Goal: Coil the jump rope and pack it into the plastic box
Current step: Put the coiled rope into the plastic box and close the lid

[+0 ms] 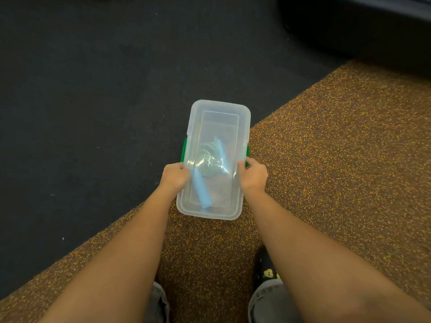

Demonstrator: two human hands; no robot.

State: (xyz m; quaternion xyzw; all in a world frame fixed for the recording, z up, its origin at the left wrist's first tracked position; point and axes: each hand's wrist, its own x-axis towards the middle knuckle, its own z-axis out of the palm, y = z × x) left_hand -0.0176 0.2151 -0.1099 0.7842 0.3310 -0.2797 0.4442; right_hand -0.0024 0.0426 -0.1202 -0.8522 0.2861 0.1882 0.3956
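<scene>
"When you looked down, where was the rope?"

"Inside the box, coiled into a greenish bundle near the middle and seen through the clear lid. One blue handle pointed toward the near left corner. The other handle lay along the coil's right side."

"Was the lid on?"

"It sat on the box, square with the rim. A green latch showed on the left long side and another latch on the right. Whether they were snapped down, I couldn't tell."

"And the hands?"

"The left hand gripped the left edge with its fingers curled around it, just on the near side of that latch. The right hand gripped the right edge likewise, its fingers at the near end of the right latch."

"Was the box resting or lifted?"

"Couldn't tell. It pointed lengthwise away from the person, over the line where a dark mat met a brown speckled mat. Grey trouser knees showed at the bottom edge. A dark shoe with a yellow figure lay beside the right forearm."
</scene>
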